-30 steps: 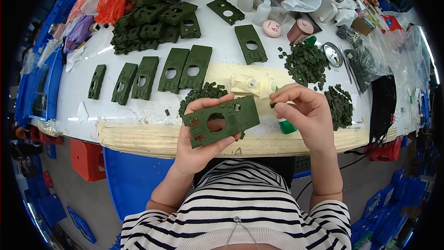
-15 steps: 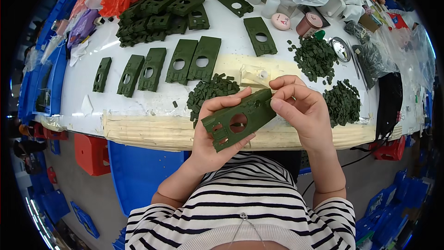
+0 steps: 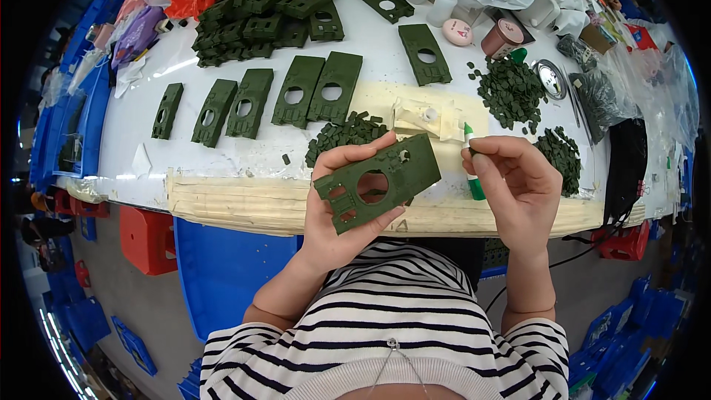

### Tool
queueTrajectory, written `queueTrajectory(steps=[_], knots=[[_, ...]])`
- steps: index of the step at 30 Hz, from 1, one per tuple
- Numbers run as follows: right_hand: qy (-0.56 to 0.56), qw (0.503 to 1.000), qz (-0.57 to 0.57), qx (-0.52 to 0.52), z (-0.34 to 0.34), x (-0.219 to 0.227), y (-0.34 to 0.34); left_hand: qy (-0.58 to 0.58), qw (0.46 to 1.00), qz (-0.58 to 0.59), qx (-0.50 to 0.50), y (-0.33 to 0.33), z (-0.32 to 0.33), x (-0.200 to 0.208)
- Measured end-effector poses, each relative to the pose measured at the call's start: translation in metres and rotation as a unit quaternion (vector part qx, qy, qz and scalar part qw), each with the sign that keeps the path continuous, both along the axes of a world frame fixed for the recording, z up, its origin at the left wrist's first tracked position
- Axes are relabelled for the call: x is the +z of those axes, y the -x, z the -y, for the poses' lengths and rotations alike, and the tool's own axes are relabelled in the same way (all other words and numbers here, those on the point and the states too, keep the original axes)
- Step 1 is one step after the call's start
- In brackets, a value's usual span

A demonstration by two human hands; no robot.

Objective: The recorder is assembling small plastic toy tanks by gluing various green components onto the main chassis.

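Observation:
My left hand (image 3: 321,233) grips a dark green plastic toy tank hull (image 3: 404,178), tilted above the table's front edge. A large round hole and two small openings show through it. To its right, clear of the hull, my right hand (image 3: 511,181) is closed in a pinch on a small dark green piece (image 3: 474,151), mostly hidden by the fingertips. Behind those fingers is a slim white and green tube (image 3: 475,188). Just beyond the hull lie a heap of small green pieces (image 3: 348,135) and a cream-coloured block (image 3: 415,115).
More hulls (image 3: 252,104) stand in a row at left, below a stacked pile (image 3: 255,18). Two heaps of small pieces (image 3: 511,92) lie at right, near tweezers (image 3: 574,100) and a round metal lid (image 3: 549,78). White squeeze bottles (image 3: 443,6) stand at the back.
My right hand has moved right, away from the hull's end, and its fingers have closed in a pinch. The hull has turned slightly in my left hand. The white and green tube has come into sight.

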State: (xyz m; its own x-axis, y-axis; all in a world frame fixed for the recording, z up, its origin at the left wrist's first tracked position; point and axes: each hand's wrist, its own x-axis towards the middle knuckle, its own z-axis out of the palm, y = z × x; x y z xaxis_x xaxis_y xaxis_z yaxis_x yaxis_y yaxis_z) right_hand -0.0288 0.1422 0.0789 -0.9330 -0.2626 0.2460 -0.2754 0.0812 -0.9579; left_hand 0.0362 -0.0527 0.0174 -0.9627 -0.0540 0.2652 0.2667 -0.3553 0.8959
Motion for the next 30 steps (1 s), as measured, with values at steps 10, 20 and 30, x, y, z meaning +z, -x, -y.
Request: queueTrajectory(steps=[10,20,30], knots=[[-0.062,0.992,-0.095,0.061,0.0,0.002,0.004,0.01,1.0,-0.016,-0.002,-0.003,-0.001,-0.001],[-0.048,0.994,0.06,0.081,0.004,0.003,0.0,0.055,0.998,-0.025,0.005,-0.004,0.0,-0.003],[-0.023,0.989,0.055,0.135,0.013,-0.004,0.013,0.049,0.998,-0.034,0.01,-0.003,-0.005,-0.002]])
